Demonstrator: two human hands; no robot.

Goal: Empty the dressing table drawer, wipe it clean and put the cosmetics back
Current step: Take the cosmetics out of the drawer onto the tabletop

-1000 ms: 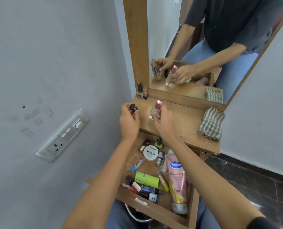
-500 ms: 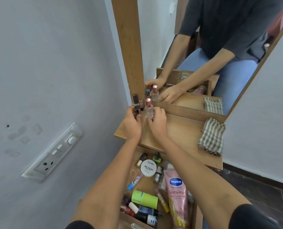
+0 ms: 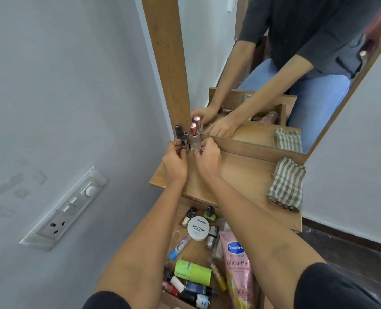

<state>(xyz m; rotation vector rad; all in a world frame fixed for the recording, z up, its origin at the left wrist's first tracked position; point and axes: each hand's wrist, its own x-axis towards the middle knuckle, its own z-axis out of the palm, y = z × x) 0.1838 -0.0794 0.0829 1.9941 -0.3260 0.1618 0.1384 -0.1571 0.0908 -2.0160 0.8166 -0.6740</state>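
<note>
My left hand [image 3: 175, 161] pinches a small dark-capped bottle [image 3: 183, 142] at the back left corner of the dressing table top [image 3: 247, 175]. Beside it, my right hand [image 3: 207, 159] holds a clear bottle with a pink cap [image 3: 194, 139], standing upright on the top. Two more small bottles [image 3: 178, 130] stand against the mirror frame behind them. Below, the open drawer [image 3: 198, 253] holds several cosmetics: a white nail polish remover tub [image 3: 198, 228], a pink Vaseline tube [image 3: 238, 266], a green cylinder [image 3: 192, 272] and nail polish bottles.
A striped folded cloth [image 3: 287, 185] lies at the right end of the table top. The mirror [image 3: 274, 63] rises behind, with a wooden frame post [image 3: 167, 63]. A switch panel [image 3: 64, 210] is on the left wall. Dark floor tiles [image 3: 352, 253] lie to the right.
Both hands carried their bottles from above the front of the table top to its back left corner and set them down beside the two standing bottles.
</note>
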